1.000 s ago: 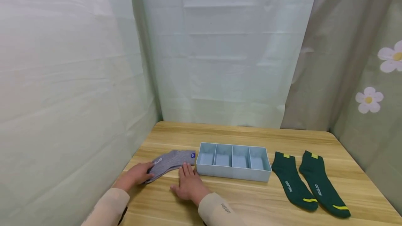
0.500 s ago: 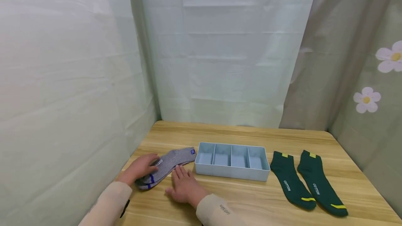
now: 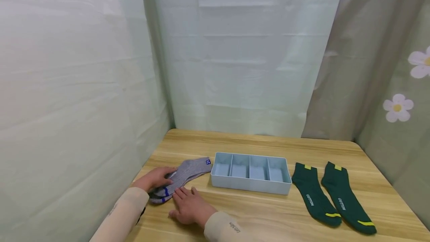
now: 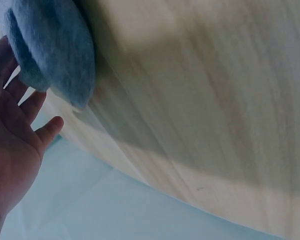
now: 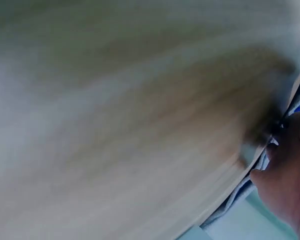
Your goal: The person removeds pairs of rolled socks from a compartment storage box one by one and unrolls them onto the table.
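A pair of grey socks [image 3: 192, 169] lies stacked on the left of the table, with blue toe stripes and a blue tag at the cuff. My left hand [image 3: 156, 178] rests along the outer side of the socks, fingers loosely extended over the foot part. In the left wrist view, the fingers [image 4: 32, 106] of this hand lie beside the rounded grey end of a sock [image 4: 60, 50]. My right hand [image 3: 191, 206] lies flat on the near side, fingertips right at the striped toe. The right wrist view shows that hand [image 5: 285, 175] at the edge, beside a strip of sock fabric.
Right of the grey socks stands a light blue tray [image 3: 250, 185] with several compartments. Two dark green socks [image 3: 314, 193] with yellow marks lie side by side beyond it. Pale curtains [image 3: 248, 66] surround the wooden table [image 3: 268, 212].
The toe end of the grey socks has swung nearer and its blue stripes have come into view. My right hand has slid left and nearer along the socks; the left hand has shifted slightly.
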`<action>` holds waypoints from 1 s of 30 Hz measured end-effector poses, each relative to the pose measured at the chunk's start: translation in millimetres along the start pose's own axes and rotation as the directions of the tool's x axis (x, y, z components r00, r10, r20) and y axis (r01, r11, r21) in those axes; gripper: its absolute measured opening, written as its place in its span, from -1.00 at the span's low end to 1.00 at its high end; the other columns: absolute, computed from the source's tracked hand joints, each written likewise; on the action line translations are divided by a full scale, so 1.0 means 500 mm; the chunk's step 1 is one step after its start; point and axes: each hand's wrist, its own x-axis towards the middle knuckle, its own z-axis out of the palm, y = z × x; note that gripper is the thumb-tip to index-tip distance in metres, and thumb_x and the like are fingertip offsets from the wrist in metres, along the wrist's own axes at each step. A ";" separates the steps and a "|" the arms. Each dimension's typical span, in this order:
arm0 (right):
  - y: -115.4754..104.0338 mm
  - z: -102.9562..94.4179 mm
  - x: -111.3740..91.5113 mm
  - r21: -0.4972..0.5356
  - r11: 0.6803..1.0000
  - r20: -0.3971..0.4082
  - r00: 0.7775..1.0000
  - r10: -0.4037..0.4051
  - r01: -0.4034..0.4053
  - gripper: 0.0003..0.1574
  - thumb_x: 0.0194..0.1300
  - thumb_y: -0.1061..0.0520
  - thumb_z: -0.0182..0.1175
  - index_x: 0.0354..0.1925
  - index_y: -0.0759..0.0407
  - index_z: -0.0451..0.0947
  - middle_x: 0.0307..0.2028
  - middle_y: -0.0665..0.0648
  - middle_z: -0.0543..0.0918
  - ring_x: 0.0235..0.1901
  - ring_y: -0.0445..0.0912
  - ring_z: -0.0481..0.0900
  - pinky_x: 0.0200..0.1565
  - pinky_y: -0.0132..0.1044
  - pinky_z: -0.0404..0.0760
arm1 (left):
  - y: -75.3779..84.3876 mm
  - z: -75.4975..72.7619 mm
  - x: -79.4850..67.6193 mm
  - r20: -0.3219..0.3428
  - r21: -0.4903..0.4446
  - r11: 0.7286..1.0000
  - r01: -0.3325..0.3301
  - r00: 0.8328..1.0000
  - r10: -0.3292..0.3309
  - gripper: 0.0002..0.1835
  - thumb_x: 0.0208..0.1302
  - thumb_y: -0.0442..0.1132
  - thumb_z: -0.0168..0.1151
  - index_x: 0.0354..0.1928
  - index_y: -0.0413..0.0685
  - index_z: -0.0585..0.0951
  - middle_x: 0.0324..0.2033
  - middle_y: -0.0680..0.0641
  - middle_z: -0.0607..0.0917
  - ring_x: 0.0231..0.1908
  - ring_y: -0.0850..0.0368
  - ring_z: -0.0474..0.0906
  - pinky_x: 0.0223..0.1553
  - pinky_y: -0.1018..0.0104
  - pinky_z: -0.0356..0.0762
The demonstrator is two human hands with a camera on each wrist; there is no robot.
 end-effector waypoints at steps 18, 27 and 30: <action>0.058 -0.012 -0.048 -0.151 0.988 -0.082 0.997 0.010 -0.022 -0.21 0.50 -0.40 -0.25 0.45 -0.06 0.31 0.40 -0.15 0.34 0.42 -0.17 0.18 0.39 -0.10 0.18 | 0.020 0.007 0.007 -0.028 0.039 0.999 0.023 0.999 -0.022 -0.32 0.08 -0.04 0.50 0.17 -0.34 0.57 0.14 -0.39 0.56 0.17 -0.38 0.44 0.22 -0.20 0.33; 0.096 -0.021 -0.060 -0.082 0.997 -0.124 0.992 -0.001 -0.009 -0.31 0.53 -0.33 -0.23 0.28 -0.01 0.52 0.25 -0.12 0.53 0.36 -0.11 0.32 0.36 -0.05 0.25 | 0.036 0.011 0.026 -0.064 -0.006 1.000 0.025 0.998 -0.025 -0.48 0.08 -0.05 0.52 -0.01 -0.26 0.64 -0.04 -0.21 0.67 0.04 -0.23 0.56 0.10 -0.13 0.45; 0.100 -0.022 -0.059 -0.061 0.998 -0.182 0.983 0.005 -0.016 -0.36 0.54 -0.29 -0.21 0.18 0.03 0.57 0.16 -0.03 0.60 0.28 -0.09 0.42 0.31 -0.04 0.33 | 0.047 0.009 0.043 -0.083 -0.010 1.000 -0.002 0.997 0.002 -0.44 0.12 -0.12 0.50 0.09 -0.31 0.59 0.07 -0.30 0.61 0.11 -0.26 0.52 0.14 -0.15 0.42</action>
